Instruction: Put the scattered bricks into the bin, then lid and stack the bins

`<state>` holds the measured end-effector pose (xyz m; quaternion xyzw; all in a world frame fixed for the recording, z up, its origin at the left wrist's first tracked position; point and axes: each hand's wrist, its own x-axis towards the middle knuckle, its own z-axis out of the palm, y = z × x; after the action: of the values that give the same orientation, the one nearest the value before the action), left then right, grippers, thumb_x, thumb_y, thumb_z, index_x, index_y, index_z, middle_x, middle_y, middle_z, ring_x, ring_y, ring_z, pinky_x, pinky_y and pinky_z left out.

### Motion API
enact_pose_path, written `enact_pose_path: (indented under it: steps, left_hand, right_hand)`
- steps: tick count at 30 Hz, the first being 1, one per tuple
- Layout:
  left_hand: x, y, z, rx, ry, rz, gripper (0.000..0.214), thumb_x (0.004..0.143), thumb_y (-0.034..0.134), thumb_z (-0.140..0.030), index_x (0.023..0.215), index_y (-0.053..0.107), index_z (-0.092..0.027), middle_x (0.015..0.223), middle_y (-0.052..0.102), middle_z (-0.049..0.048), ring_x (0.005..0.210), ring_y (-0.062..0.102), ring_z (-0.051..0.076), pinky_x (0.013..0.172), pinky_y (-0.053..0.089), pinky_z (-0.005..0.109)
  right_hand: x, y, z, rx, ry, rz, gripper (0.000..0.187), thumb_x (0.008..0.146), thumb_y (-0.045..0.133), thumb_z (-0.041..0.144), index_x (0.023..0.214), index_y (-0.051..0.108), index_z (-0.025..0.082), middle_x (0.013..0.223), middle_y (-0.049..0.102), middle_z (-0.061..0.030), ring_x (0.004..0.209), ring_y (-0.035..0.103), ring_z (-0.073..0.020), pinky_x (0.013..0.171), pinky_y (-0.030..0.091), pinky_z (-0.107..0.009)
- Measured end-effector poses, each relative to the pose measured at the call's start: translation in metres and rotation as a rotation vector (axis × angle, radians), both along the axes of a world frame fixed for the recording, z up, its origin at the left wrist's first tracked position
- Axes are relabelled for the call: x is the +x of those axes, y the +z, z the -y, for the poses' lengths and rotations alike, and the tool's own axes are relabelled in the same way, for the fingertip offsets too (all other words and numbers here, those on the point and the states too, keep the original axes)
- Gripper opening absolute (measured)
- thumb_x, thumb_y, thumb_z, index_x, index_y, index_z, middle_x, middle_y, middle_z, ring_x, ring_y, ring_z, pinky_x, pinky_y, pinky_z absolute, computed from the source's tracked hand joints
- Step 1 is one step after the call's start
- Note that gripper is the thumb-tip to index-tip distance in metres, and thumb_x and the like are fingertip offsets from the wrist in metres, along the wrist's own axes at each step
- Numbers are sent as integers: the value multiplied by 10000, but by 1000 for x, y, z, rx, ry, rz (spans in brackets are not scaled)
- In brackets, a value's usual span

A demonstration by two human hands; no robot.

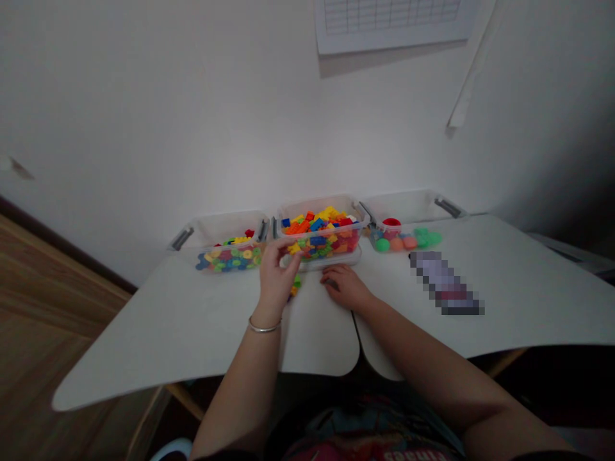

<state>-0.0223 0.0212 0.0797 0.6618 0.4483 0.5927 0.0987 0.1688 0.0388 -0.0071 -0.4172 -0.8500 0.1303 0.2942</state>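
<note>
My left hand [278,272] is raised at the front left corner of the middle clear plastic box [360,225]. Its thumb and fingers close around a small yellow building block [294,248], partly covered by the fingers. Just beside the left wrist, a few green and yellow blocks [296,282] lie on the table, partly hidden by that hand. In front of the same box my right hand [346,287] rests on the tabletop with fingers curled in. Something dark grey shows at its fingertips, too small to name. Loose colourful blocks [319,223] fill the middle box.
Left of the middle box stands another clear box [225,224] with colourful pieces. On the right, a third clear box [408,208] holds green, orange and red pieces. A pixelated flat object [444,282] lies on the white table [519,288]. A wall rises directly behind.
</note>
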Motion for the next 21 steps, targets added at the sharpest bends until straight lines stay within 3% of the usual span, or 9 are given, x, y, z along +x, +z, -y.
enact_pose_path:
  steps: [3, 6, 12, 15, 21]
  left_hand:
    - [3, 31, -19, 71, 77, 33, 252, 802, 658, -281, 1038, 604, -209, 1022, 636, 42, 879, 601, 146, 812, 499, 270]
    - [8, 48, -43, 35, 66, 13, 226, 807, 632, -254, 1026, 622, -196, 1034, 649, 46, 884, 602, 151, 804, 492, 269]
    - [11, 35, -78, -147, 138, -220, 143, 793, 641, -246, 906, 700, -181, 933, 702, 58, 895, 623, 195, 872, 471, 326]
    - [10, 29, -79, -164, 156, -337, 204, 816, 622, -291, 957, 720, -180, 968, 719, 78, 899, 638, 214, 859, 479, 341]
    - [11, 33, -73, -190, 166, -549, 267, 884, 541, -336, 987, 739, -190, 994, 738, 86, 939, 655, 230, 882, 479, 346]
  right_hand:
    - [0, 2, 1, -9, -1, 0, 235, 789, 588, 105, 979, 702, 181, 1138, 672, -80, 1111, 561, -224, 1025, 397, -396]
    - [1, 2, 1, -7, 1, -5, 237, 788, 586, 104, 980, 702, 180, 1128, 676, -82, 1105, 563, -222, 1022, 401, -395]
    - [1, 1, 0, -8, 3, -9, 236, 788, 597, 114, 987, 703, 186, 1135, 674, -83, 1105, 570, -215, 1030, 396, -395]
    - [0, 1, 0, -4, 7, -4, 236, 791, 593, 115, 987, 704, 186, 1131, 674, -78, 1102, 570, -215, 1031, 396, -391]
    - [0, 0, -1, 8, -1, -15, 234, 784, 592, 106, 972, 707, 183, 1118, 680, -85, 1088, 573, -218, 1015, 406, -393]
